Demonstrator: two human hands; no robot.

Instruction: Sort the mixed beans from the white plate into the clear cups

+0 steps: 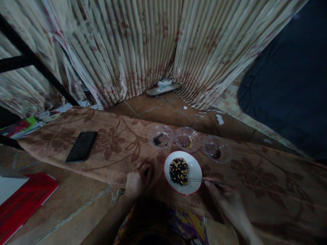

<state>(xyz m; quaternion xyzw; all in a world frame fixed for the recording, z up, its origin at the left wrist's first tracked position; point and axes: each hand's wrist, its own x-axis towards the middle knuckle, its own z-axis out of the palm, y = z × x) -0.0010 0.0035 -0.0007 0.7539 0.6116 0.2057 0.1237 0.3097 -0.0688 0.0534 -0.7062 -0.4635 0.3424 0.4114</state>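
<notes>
A white plate with a red rim point(194, 166) lies on a brown flowered cloth point(114, 143) and carries a heap of mixed dark and pale beans point(179, 170). My right hand point(222, 194) pinches thin metal tweezers point(196, 180) whose tips reach the heap's right side. My left hand point(138, 180) rests curled on the cloth just left of the plate, fingers folded in. Beyond the plate stand three clear bowls: the left bowl point(160, 136) with dark beans, the middle bowl point(187, 139) with pale beans, the right bowl point(216, 148) with reddish ones.
A black phone point(81, 146) lies on the cloth at the left. A red book point(25, 200) sits on the tiled floor at lower left. Patterned curtains point(133, 51) hang behind, a sandal point(163, 88) at their foot. A dark fabric mass point(288, 88) fills the right.
</notes>
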